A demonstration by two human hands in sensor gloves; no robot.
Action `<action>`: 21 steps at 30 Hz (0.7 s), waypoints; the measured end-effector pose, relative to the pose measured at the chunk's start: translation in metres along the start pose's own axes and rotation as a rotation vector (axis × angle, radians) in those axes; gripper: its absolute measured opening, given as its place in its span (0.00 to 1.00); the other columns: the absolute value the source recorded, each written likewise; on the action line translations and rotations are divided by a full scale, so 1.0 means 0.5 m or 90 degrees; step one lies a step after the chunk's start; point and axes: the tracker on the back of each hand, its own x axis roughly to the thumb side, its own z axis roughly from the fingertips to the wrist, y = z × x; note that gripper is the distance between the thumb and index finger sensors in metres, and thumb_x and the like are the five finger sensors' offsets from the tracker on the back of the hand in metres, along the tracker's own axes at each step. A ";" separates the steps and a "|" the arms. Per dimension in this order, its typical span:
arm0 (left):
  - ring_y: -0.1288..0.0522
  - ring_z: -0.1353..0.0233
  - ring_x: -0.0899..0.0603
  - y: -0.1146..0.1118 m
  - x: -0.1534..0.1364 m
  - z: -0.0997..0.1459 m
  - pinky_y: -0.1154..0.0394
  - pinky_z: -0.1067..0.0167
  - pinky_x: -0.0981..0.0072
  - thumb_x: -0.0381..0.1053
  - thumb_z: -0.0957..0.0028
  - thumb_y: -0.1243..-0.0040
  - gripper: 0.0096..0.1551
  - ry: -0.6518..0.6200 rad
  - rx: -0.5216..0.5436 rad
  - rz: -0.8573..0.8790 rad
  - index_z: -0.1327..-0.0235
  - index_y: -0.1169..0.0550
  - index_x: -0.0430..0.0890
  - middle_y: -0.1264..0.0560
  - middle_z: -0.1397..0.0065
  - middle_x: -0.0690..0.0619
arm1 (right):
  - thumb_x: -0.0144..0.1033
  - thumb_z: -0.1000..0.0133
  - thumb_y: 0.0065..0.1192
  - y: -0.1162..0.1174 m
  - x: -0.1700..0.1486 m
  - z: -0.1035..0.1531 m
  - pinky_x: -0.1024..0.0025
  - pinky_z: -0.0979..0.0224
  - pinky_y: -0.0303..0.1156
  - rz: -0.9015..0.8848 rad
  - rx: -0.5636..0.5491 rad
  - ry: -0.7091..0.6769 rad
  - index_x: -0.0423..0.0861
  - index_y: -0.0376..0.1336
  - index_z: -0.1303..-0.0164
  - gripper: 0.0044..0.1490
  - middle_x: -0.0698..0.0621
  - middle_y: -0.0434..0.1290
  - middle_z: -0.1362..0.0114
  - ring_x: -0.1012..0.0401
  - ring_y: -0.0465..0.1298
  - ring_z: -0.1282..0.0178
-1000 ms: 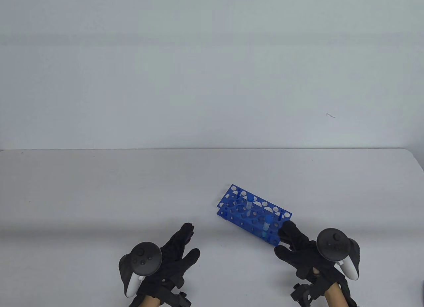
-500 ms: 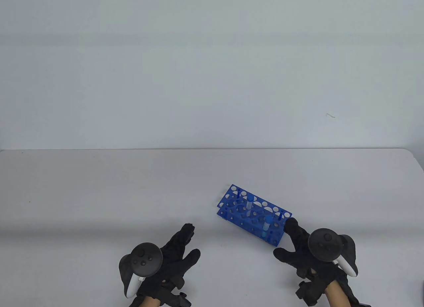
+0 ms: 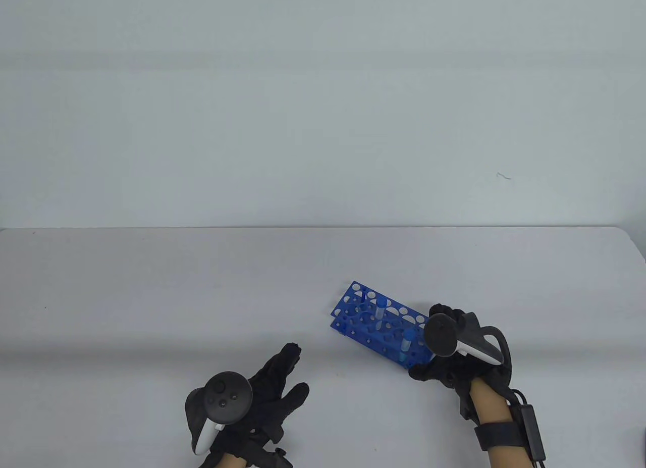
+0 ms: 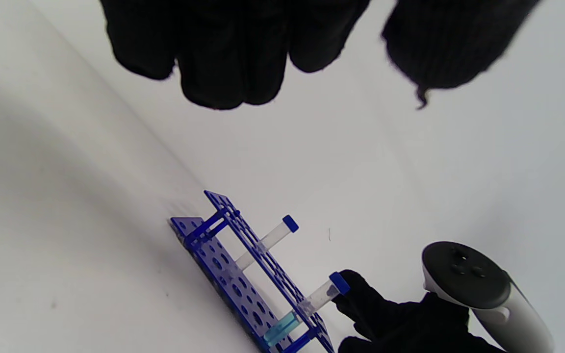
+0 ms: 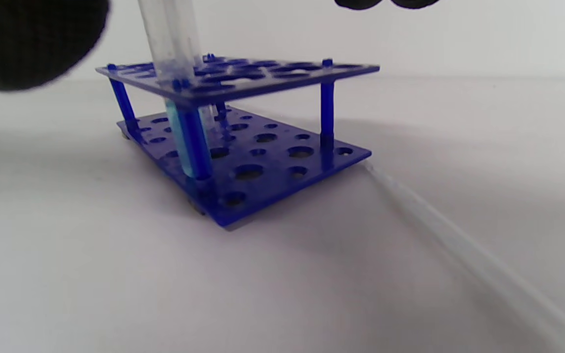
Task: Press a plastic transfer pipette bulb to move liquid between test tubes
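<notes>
Table view: a blue rack stands on the table with two capped tubes upright in it. The filled tube stands at the rack's right end and the other tube nearer its middle. The right hand is turned on its side against the rack's right end, right beside the filled tube. The left hand lies well to the left of the rack, palm down, fingers straight and thumb splayed, holding nothing. No pipette shows here.

Left wrist view: the left hand's fingers hang loose and empty. Beyond them the rack shows side-on. A right-hand fingertip sits at the filled tube's blue cap; whether it touches, I cannot tell.

Right wrist view: the thumb is left of the filled tube with a gap between, and the fingertips sit well to its right. The hand is spread, gripping nothing. Only this view shows a pale clear rod, probably the pipette. It lies flat on the table, its long axis running away from the rack's right end. That puts it on the right hand's side, so the right hand seems the one to take it.
</notes>
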 end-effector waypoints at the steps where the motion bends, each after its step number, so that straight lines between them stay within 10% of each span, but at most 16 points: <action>1: 0.33 0.19 0.44 -0.001 0.000 0.000 0.36 0.21 0.48 0.70 0.53 0.49 0.47 0.000 -0.002 -0.002 0.18 0.43 0.58 0.36 0.13 0.52 | 0.67 0.66 0.65 0.007 -0.001 -0.011 0.34 0.24 0.45 -0.002 0.014 0.001 0.31 0.28 0.27 0.81 0.29 0.38 0.16 0.29 0.41 0.19; 21: 0.33 0.19 0.44 -0.011 0.000 -0.001 0.36 0.21 0.47 0.70 0.52 0.49 0.47 0.007 -0.011 -0.033 0.18 0.43 0.58 0.37 0.13 0.52 | 0.63 0.65 0.69 0.038 -0.011 -0.065 0.33 0.25 0.51 -0.047 0.028 0.009 0.29 0.32 0.27 0.79 0.28 0.44 0.17 0.29 0.50 0.20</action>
